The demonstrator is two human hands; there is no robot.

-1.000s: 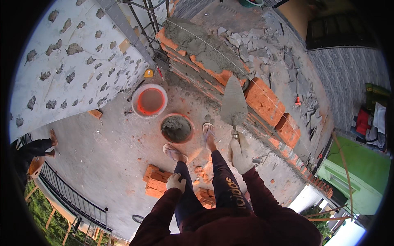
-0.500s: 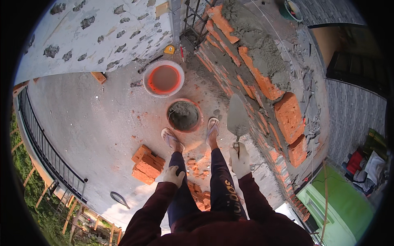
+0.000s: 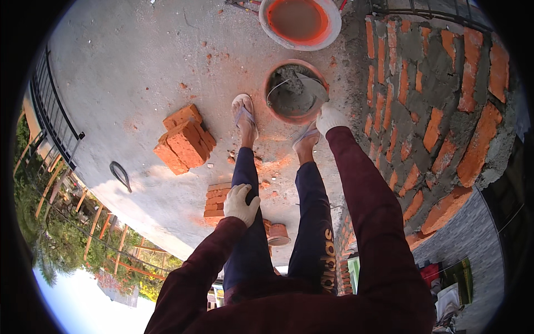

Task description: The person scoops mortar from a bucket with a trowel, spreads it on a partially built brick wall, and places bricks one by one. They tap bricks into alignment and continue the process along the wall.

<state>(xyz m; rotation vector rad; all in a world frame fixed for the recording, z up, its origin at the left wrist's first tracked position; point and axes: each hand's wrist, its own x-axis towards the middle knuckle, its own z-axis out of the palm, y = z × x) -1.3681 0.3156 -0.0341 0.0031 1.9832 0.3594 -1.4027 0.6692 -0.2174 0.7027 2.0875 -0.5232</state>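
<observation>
dark maroon long sleeves on both arms. pale work gloves on left hand and right hand. navy trousers with pale lettering down one leg. light flip-flops.

Brick wall crowds the right; bare floor lies open left.

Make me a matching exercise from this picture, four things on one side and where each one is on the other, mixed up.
Things:
1. right hand
2. left hand
3. mortar pan
4. loose brick pile

Places:
A. on the concrete floor, to the person's left
B. resting on the left thigh
C. in front of the feet, beside the brick wall
D. at the pan's rim, holding a trowel

Pairs: 1-D, 2-B, 3-C, 4-A
</observation>
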